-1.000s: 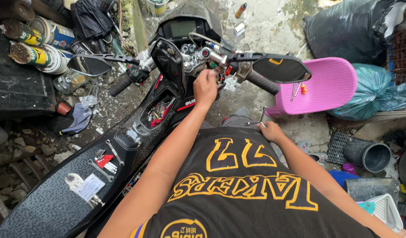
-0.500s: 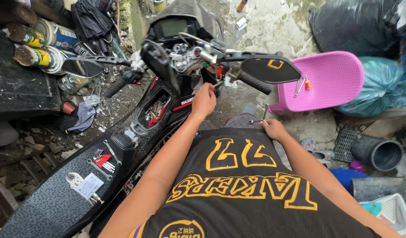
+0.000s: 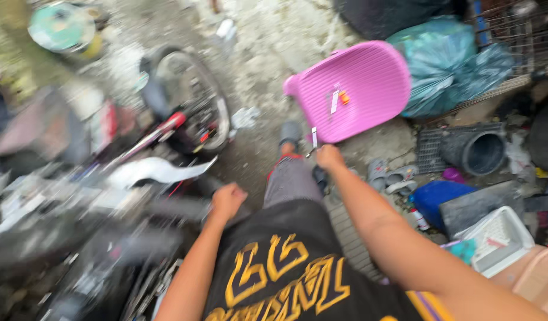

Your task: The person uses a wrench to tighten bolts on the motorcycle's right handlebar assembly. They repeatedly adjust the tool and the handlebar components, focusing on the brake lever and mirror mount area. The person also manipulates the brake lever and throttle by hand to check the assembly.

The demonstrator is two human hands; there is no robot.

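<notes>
The right hand (image 3: pixel 328 156) pinches a small tool (image 3: pixel 313 138) near the pink tray (image 3: pixel 369 71); the left hand (image 3: pixel 227 201) is fisted, empty, beside the blurred motorbike (image 3: pixel 107 196).

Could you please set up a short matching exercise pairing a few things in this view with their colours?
Things:
1. Plastic tray
2. Pipe piece
3. Bag
4. Basket

Colours:
A. White
B. Teal
C. Pink
D. Dark grey

Pairs: 1-C, 2-D, 3-B, 4-A
</notes>
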